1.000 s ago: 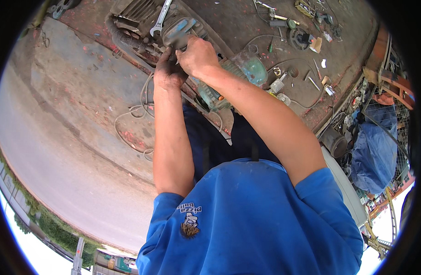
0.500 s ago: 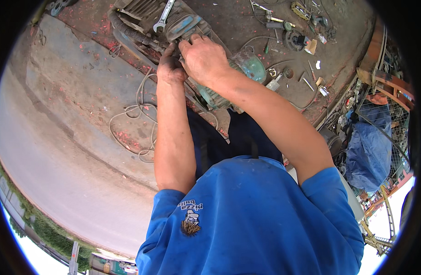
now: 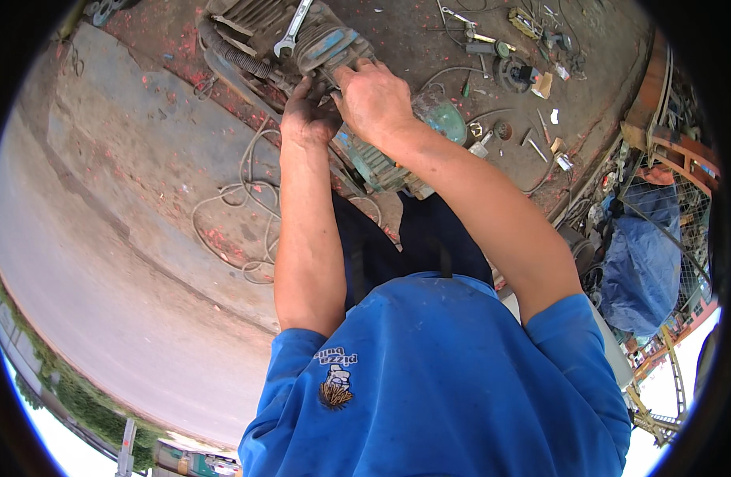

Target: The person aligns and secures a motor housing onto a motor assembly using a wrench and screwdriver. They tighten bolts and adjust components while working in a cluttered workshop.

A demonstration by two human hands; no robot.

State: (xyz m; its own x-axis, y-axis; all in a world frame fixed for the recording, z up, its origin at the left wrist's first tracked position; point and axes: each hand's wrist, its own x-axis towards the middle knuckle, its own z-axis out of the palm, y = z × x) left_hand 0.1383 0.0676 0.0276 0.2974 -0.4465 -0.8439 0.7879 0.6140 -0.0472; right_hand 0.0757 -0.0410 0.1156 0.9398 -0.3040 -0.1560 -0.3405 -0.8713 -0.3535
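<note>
Both of my hands are on a greasy blue-green motor that lies on the ground in front of me. My left hand presses on its left side, fingers curled around a small part where a black ribbed hose joins. Close beside it, my right hand clamps over the top of the round grey-blue housing. What sits under the fingers is hidden. A silver open-ended spanner rests on the finned metal block just beyond my hands.
Loose white cable coils on the concrete to the left. Small tools, bolts and a round part lie scattered on the dirt at the upper right. A blue tarp and a wire rack stand at the right.
Both hands stay clasped on the motor. They have shifted a little toward the grey-blue housing, and the view has tilted slightly.
</note>
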